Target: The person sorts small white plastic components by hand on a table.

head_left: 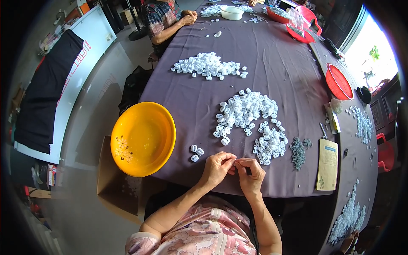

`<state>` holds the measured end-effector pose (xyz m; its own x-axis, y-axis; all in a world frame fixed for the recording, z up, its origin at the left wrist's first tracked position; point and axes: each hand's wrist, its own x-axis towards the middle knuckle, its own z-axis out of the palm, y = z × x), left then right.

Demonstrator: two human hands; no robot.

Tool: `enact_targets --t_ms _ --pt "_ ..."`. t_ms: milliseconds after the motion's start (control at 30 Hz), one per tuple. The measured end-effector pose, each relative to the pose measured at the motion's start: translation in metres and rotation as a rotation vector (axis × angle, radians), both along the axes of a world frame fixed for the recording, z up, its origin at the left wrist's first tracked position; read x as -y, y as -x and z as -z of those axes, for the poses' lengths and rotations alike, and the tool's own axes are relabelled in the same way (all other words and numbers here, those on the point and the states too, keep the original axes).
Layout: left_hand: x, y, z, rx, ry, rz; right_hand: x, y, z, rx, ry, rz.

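My left hand and my right hand meet close to the table's near edge. Thumbs and fingers of both are pinched together at one spot; whatever they hold is too small and covered to make out. Just beyond them spreads a large pile of small white oval plastic pieces with dark holes, and a smaller pile of the same pieces lies nearer my right hand. To the left of my left hand sit three loose white pieces. A heap of small dark grey parts is at the right.
A yellow basin overhangs the table's left edge above a cardboard box. Farther off lies another white pile, with a seated person beyond. A tan packet and red tray are on the right.
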<state>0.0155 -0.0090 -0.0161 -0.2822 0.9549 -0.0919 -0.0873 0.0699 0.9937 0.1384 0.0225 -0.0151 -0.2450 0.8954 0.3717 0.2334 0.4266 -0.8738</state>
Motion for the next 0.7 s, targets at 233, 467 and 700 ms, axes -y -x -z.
enact_targets --t_ms 233,467,700 --pt "-0.0004 -0.0004 -0.0011 0.048 0.019 -0.007 -0.0015 -0.0009 0.0002 -0.007 -0.064 -0.052" --pt "-0.001 0.0 -0.0038 0.035 0.051 0.017 -0.003 0.0002 -0.0015 0.007 -0.077 -0.046" --pt "-0.0002 -0.0039 -0.0032 -0.077 -0.024 -0.018 -0.0037 0.001 0.0008 0.073 -0.067 -0.021"
